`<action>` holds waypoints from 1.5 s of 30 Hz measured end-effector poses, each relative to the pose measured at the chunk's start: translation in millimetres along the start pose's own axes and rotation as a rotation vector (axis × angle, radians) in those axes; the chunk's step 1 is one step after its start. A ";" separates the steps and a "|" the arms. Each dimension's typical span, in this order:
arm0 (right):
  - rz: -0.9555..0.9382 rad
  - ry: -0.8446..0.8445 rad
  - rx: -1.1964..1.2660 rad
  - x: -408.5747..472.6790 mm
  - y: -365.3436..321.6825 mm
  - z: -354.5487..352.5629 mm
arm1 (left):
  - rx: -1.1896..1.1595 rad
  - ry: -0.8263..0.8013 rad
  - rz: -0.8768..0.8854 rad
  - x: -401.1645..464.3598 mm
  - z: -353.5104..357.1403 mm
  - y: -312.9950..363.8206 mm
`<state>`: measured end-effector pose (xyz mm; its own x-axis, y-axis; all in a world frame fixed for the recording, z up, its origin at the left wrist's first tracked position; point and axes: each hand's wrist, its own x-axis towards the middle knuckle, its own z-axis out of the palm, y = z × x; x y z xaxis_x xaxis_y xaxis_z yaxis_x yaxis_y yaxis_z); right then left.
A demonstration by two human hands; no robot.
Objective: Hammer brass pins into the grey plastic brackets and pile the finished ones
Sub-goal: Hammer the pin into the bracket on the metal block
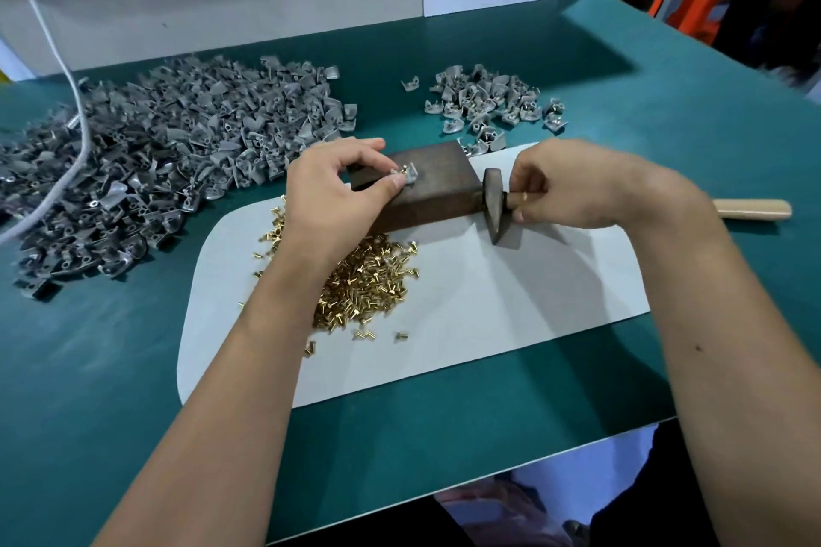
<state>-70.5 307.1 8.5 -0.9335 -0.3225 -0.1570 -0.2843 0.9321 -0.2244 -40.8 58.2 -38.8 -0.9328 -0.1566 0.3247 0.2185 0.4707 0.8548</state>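
Head view. My left hand (337, 187) pinches a grey bracket (408, 177) between thumb and forefinger, pressing it onto the top of the dark wooden block (437, 187). A brass pin (404, 168) stands at the bracket; I cannot tell how deep it sits, since the fingertips cover most of the part.

My right hand (573, 187) is curled around the hammer (495, 209) just behind the head, and a second brass pin (524, 197) shows between its fingers against the handle. The hammer head lies on the white sheet (511, 324), touching the block's right end. The middle of the handle is hidden under the hand and wrist; only its pale end shows on the right.

Loose pins (368, 280) lie heaped on the sheet in front of the block, partly hidden by my left forearm.

Big pile of brackets (155, 155) at left on the green table (111, 369), cut off at the frame edge; a white cable (71, 89) crosses it. Smaller pile (488, 102) behind the block, with brass visible in several pieces; individual shapes are too small to read.
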 end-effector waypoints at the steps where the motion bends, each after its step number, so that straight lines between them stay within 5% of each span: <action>1: -0.008 0.005 -0.005 -0.7 1.6 0.8 | -0.009 -0.004 -0.007 -0.4 0.8 0.9; 5: -0.012 0.085 0.006 1.2 5.6 -3.1 | -0.044 -0.022 -0.016 -1.2 1.8 3.8; 12: -0.101 0.499 0.348 3.2 -23.4 -24.3 | -0.074 -0.034 -0.044 -0.6 2.4 3.9; 20: -0.165 0.282 0.138 6.4 -63.3 -9.0 | -0.070 -0.019 -0.055 4.0 3.5 0.6; 26: -0.214 0.541 0.196 5.1 -71.0 -16.2 | -0.099 -0.043 -0.084 3.8 1.5 -1.3; 31: -0.130 0.244 -0.029 6.2 -68.6 -6.1 | -0.081 -0.037 -0.098 1.0 1.6 2.8; 36: -0.155 0.598 0.184 1.8 -68.9 -21.3 | -0.081 -0.051 -0.113 2.7 0.8 4.6; 41: -0.107 0.244 -0.085 -1.0 -79.5 -8.8 | -0.083 -0.046 -0.150 1.9 1.2 2.4; 45: -0.135 0.523 0.026 -0.6 -73.4 -19.7 | -0.075 -0.055 -0.137 3.6 0.8 3.9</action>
<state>-53.4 242.2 44.1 -0.8754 -0.3075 0.3729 -0.4095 0.8816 -0.2346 -43.6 60.1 -34.7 -0.9692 -0.1656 0.1822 0.1073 0.3820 0.9179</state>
